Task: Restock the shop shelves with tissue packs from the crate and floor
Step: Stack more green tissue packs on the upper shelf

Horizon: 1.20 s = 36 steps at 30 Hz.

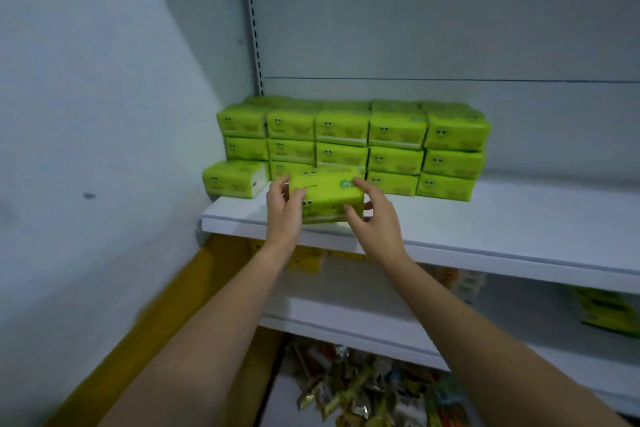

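Note:
A green tissue pack lies near the front edge of the white shelf, in front of the stock. My left hand holds its left end and my right hand holds its right end, fingers curled round it. Behind it stands a wall of green tissue packs, three rows high and several wide. One more green pack lies at the far left of the shelf, turned sideways.
A grey wall closes the left side. The shelf's right half is bare. A lower shelf holds yellow and green packs. Below it lies a heap of small wrapped snacks.

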Each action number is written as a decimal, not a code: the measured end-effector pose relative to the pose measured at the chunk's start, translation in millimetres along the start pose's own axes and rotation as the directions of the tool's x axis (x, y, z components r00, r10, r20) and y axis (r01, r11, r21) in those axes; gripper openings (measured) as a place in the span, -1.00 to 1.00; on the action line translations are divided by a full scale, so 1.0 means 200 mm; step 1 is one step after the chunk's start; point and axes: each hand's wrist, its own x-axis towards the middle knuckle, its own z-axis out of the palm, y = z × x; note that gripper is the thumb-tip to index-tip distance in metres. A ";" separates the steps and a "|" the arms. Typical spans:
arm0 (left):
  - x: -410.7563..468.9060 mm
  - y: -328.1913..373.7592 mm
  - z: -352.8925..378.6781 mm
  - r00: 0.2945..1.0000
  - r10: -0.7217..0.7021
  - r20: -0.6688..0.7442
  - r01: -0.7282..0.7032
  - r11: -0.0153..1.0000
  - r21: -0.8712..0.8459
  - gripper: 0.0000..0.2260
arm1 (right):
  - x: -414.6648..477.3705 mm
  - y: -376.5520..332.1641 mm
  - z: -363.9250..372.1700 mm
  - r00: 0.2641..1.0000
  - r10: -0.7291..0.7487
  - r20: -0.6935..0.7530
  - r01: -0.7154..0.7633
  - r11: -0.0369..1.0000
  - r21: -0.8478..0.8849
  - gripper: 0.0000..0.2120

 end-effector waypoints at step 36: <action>0.41 -0.35 -0.31 0.962 0.272 -0.018 -0.180 0.681 0.710 -0.52 | 0.26 0.08 0.55 0.931 -0.035 0.362 0.126 0.965 -0.231 -0.41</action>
